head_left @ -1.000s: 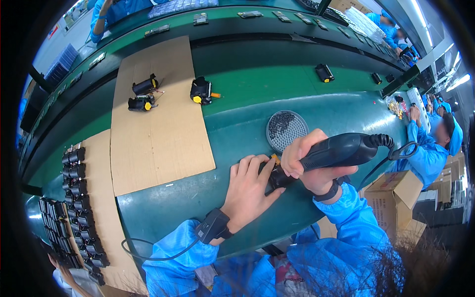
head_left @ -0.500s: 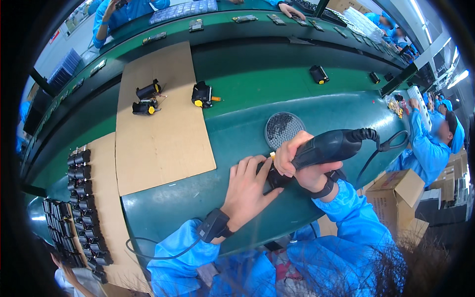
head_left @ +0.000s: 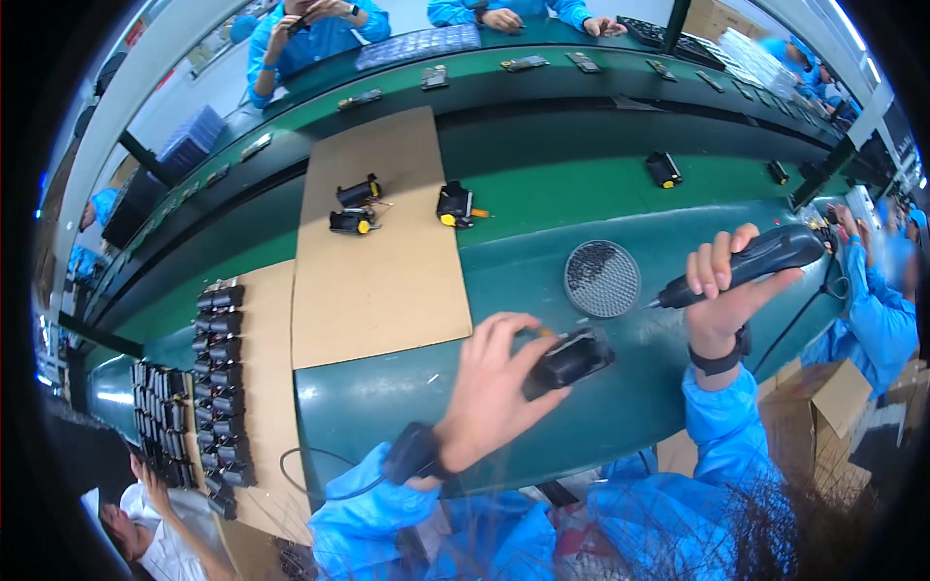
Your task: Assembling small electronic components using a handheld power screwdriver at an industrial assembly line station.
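My left hand grips a small black plastic housing by its left side, thumb below and fingers above, just over the green tabletop. A clear or shiny edge shows on the housing's right end. In my right hand is a black electric screwdriver, fingers wrapped round its body. Its bit points left, apart from the housing, toward a round grey dish with small dark screws heaped on its left part.
Cardboard sheets lie to the left. Black assemblies with yellow round parts sit beyond them. Rows of black housings stand at far left. A conveyor carries circuit boards past co-workers. An open carton is at right.
My right hand has lifted the screwdriver off the housing and moved it up and right. The left hand keeps the housing, now more exposed. The whole view has shifted.
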Available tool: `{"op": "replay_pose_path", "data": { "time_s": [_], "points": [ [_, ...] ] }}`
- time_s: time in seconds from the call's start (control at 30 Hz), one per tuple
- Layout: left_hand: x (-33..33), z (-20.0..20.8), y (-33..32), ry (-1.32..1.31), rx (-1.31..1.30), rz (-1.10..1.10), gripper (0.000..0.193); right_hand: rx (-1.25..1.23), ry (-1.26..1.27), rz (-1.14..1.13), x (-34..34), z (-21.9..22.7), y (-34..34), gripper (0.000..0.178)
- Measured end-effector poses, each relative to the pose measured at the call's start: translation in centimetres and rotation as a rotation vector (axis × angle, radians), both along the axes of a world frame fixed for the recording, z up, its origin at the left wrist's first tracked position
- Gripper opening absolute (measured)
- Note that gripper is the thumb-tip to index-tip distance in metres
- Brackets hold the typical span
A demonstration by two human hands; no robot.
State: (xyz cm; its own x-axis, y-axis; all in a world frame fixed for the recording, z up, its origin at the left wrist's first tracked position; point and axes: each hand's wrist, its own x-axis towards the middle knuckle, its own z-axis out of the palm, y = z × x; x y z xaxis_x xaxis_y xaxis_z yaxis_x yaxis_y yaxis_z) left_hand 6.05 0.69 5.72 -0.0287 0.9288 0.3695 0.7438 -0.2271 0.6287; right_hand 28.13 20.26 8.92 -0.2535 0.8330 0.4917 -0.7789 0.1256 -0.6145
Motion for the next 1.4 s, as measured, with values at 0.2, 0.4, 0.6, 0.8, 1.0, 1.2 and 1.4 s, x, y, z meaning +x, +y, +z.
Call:
{"op": "replay_pose_path", "data": {
  "time_s": [0.2,0.4,0.6,0.8,1.0,1.2,1.4],
  "points": [
    [-1.6,3.2,-4.3,0.398,-0.241,0.14,0.054,-0.1,-0.038,0.037,2.0,-1.9,0.6,0.077],
    [0.4,-0.5,-5.6,0.219,-0.257,-0.022,0.048,-0.044,-0.032,0.12,1.5,-1.8,0.6,0.072],
    [-4.0,4.6,-12.6,-0.063,-0.214,0.344,0.079,-0.007,-0.008,0.193,3.5,-3.0,2.0,0.067],
    [-9.1,6.5,-29.6,-0.075,-0.184,1.241,0.083,-0.043,-0.004,0.237,3.2,-3.9,2.5,0.063],
    [-13.8,-0.9,-42.0,0.039,-0.302,1.459,0.076,-0.064,0.022,0.262,2.8,-4.3,2.7,0.062],
    [-16.5,-2.4,-39.0,0.138,-0.3,1.44,0.071,-0.052,0.026,0.307,2.8,-3.9,2.7,0.061],
    [-15.6,-0.2,-32.5,0.574,-0.345,1.408,0.083,-0.086,0.022,0.224,3.3,-3.0,1.6,0.061]
  ]
}}
